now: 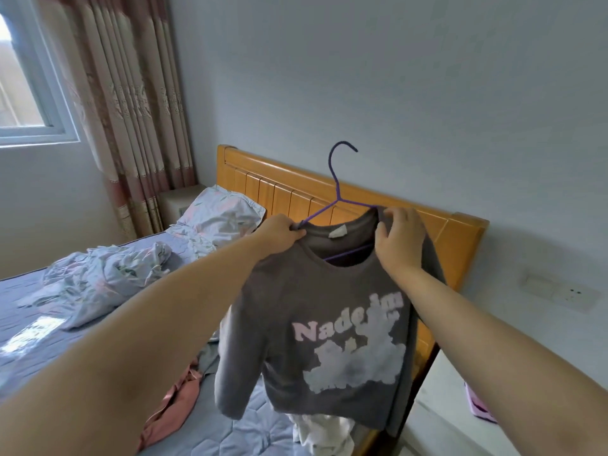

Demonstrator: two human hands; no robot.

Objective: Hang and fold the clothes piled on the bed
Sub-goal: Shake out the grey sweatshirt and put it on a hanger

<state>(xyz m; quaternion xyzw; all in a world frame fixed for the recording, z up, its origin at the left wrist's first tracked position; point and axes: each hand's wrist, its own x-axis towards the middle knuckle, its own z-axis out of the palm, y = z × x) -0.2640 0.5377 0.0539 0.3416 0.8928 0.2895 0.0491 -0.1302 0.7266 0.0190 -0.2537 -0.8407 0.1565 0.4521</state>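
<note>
Both bare forearms reach up from the bottom edge, holding a grey sweatshirt (316,340) in mid-air at the centre of the view. The left hand (279,233) pinches the garment's shoulder at the collar, around ten o'clock from the neckline, fingers curled tight on the cloth. The right hand (399,240) grasps the opposite shoulder at two o'clock, thumb inside the neck opening and fingers folded over the fabric. A purple hanger (339,189) sits inside the neck (its lower bar shows through the opening), with the hook rising toward twelve o'clock, free of any rail. The chest print reads partly "Nade", above a pale cloud-like shape.

Below the sweatshirt, at six o'clock, a white garment (320,432) lies on the bed (214,432); a pink garment (177,399) lies at seven o'clock. Farther off at nine o'clock is a rumpled floral quilt (98,281), then a pillow (223,213) by the orange wooden headboard (283,192). At eleven o'clock hang curtains (131,93) beside a window (26,77).
</note>
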